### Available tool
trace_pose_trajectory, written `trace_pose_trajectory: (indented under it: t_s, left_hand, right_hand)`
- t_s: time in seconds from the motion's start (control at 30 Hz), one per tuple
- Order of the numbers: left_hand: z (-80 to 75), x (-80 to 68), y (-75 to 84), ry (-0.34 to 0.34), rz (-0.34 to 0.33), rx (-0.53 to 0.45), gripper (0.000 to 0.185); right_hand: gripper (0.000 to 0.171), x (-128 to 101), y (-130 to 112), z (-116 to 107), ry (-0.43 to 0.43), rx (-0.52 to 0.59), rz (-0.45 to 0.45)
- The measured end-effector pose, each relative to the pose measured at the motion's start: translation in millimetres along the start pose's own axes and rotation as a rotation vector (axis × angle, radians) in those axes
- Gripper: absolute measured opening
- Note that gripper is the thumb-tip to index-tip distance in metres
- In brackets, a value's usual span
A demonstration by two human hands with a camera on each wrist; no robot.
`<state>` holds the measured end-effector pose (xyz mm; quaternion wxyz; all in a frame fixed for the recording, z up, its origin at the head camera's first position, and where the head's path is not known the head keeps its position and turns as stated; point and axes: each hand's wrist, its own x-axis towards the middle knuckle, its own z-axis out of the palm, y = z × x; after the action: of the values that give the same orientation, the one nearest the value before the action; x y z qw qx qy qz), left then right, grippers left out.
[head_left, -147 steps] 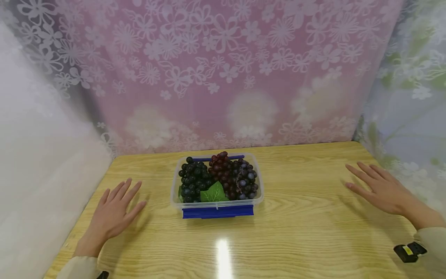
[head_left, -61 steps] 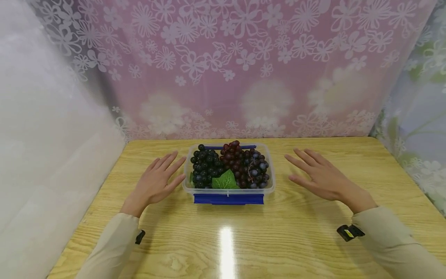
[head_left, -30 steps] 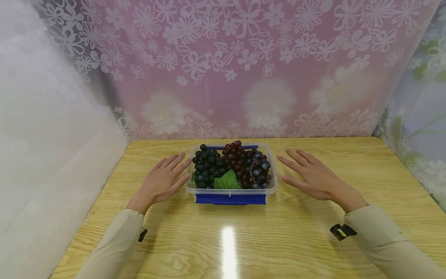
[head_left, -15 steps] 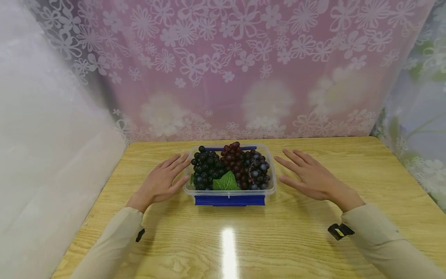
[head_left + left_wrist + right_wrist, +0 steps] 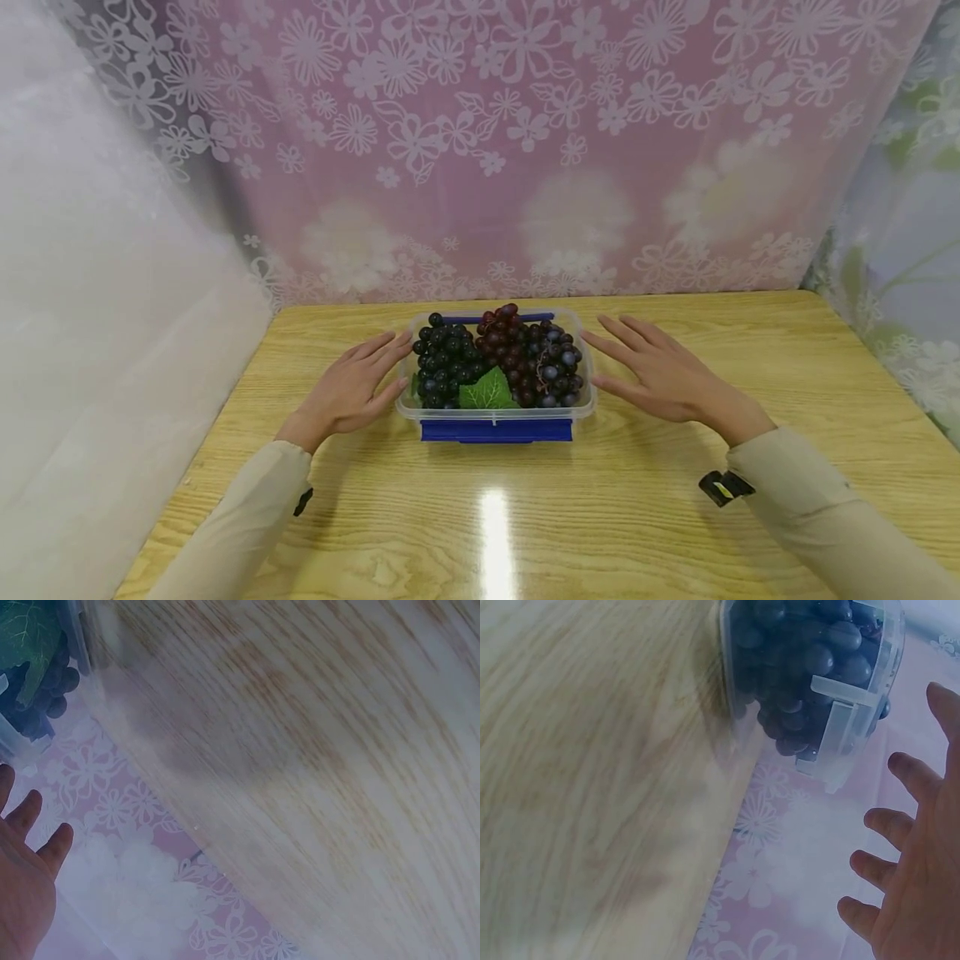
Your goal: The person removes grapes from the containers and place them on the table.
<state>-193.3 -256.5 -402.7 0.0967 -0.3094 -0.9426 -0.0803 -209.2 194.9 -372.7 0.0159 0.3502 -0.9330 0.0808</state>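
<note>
Flanking grape box [image 5: 496, 408], flat left hand [image 5: 347, 393], right hand [image 5: 660, 377]

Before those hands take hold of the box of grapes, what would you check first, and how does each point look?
1. Left hand open, fingers straight beside the clear box: ok.
2. Right hand open at the other side: ok.
3. Hands actually touching the box walls: cannot tell.
4. Box flat on the wooden table: ok.
5. Grapes sit inside, though heaped above the rim: ok.
6. Lid on the box: not ok, none seen.
</note>
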Motion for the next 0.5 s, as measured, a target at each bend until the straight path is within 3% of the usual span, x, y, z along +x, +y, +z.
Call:
trace_pose_trajectory:
  t_s: [0.5]
  left_hand:
    - [-0.6, -0.1, 0.7, -0.011, -0.017, -0.006, 0.057]
  right_hand:
    - [0.069, 20, -9, -15, -0.061, 0.041, -0.011]
